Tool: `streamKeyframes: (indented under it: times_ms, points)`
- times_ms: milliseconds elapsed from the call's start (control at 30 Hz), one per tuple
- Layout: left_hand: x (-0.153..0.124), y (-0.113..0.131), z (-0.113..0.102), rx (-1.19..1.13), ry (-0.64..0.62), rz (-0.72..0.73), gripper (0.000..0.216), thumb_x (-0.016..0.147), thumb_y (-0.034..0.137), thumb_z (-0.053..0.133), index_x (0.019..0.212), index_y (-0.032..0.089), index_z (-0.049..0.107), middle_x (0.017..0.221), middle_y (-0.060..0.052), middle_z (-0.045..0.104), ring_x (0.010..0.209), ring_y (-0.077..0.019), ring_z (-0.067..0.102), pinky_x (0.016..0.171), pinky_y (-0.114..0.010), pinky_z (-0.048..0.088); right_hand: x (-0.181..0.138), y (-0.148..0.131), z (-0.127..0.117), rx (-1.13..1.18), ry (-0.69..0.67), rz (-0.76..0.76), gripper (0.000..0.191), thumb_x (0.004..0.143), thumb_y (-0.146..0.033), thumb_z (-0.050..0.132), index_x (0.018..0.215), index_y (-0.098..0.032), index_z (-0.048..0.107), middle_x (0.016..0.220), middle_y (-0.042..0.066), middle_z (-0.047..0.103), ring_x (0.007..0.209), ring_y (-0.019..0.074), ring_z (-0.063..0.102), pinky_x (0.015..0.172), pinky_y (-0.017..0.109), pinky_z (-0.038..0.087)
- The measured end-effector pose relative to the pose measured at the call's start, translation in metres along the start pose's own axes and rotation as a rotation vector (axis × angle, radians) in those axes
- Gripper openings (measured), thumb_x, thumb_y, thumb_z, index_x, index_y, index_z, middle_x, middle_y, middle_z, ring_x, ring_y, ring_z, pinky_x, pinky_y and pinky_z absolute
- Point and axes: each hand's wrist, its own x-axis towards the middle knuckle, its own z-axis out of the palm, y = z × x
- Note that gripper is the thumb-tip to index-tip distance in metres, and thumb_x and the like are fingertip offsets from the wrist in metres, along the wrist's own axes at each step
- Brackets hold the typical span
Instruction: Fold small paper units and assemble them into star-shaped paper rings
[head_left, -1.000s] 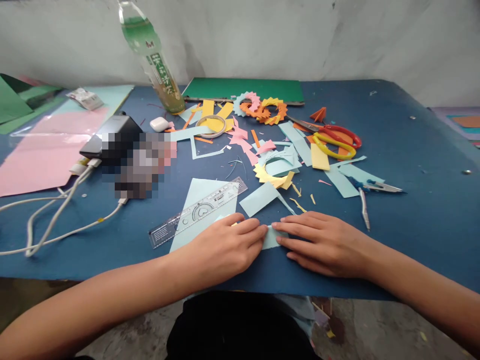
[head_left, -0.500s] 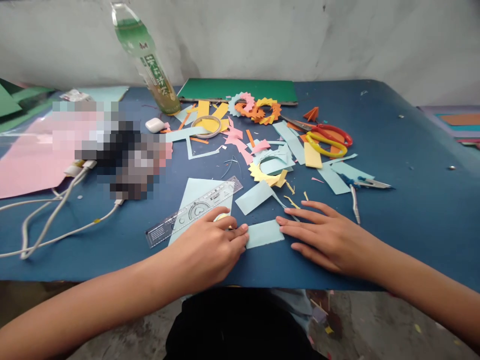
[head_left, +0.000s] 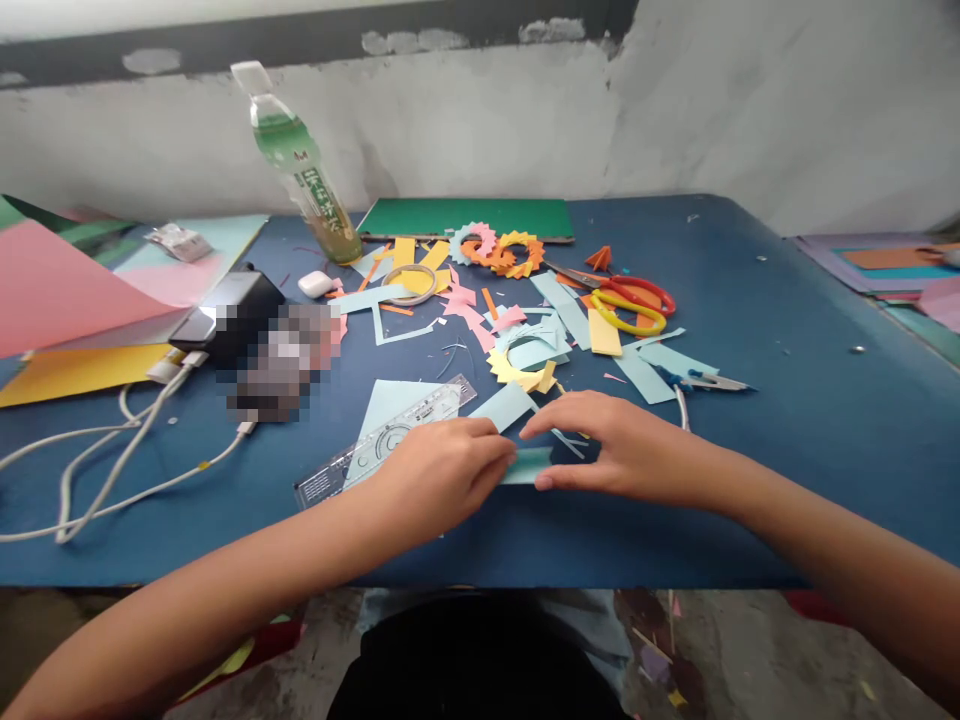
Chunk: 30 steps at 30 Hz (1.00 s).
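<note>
A small light blue paper rectangle (head_left: 527, 467) lies near the table's front edge between my hands. My left hand (head_left: 461, 465) is closed, its fingertips gripping the paper's left end. At the other end, my right hand (head_left: 600, 440) is open, thumb and fingers apart, with the thumb at the paper's lower right edge. A clear plastic ruler (head_left: 330, 480) lies slantwise on a larger light blue sheet (head_left: 386, 400), both partly hidden by my left hand. Just beyond my hands is another light blue strip (head_left: 504, 405).
Folded paper rings (head_left: 517, 255), a yellow ring piece (head_left: 517, 372), scissors (head_left: 630, 305), a compass (head_left: 709, 380) and a tape roll (head_left: 410, 285) lie among scraps. A bottle (head_left: 319, 190) stands at the back. White cables (head_left: 142, 440) run across the left side.
My left hand has closed more over the paper's left end, hiding a pale round thing seen earlier in its fingers. My right hand has turned from lying flat to a curved, thumb-apart shape. The view has tilted up.
</note>
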Motion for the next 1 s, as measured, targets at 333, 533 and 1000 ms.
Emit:
streamKeyframes:
  times_ms: [333,533,1000]
  points:
    - [0.003,0.002,-0.015,-0.694,0.082,-0.306,0.021,0.084,0.029,0.054,0.076,0.014,0.066,0.065,0.001,0.061,0.059,-0.0086,0.052,0.053,-0.018,0.042,0.014,-0.013,-0.003,0.503,0.069,0.227,0.023,0.084,-0.035,0.054,0.077,-0.016,0.064,0.063,-0.002,0.054,0.057,0.0091,0.046,0.052,0.021,0.036]
    - [0.003,-0.002,-0.016,-0.849,0.052,-0.373,0.015,0.079,0.026,0.060,0.078,0.014,0.068,0.066,-0.001,0.063,0.061,-0.0100,0.054,0.056,-0.020,0.044,0.014,-0.011,0.000,0.474,-0.127,0.287,0.022,0.081,-0.036,0.058,0.074,-0.016,0.064,0.061,-0.003,0.050,0.058,0.0094,0.042,0.052,0.021,0.032]
    - [0.004,-0.002,-0.009,-1.130,-0.140,-0.425,0.012,0.075,0.021,0.061,0.072,0.011,0.065,0.058,0.002,0.054,0.054,-0.0059,0.044,0.049,-0.017,0.034,0.011,-0.016,0.005,0.420,-0.266,0.210,0.025,0.084,-0.033,0.050,0.068,-0.016,0.059,0.058,-0.004,0.043,0.056,0.0085,0.037,0.051,0.022,0.028]
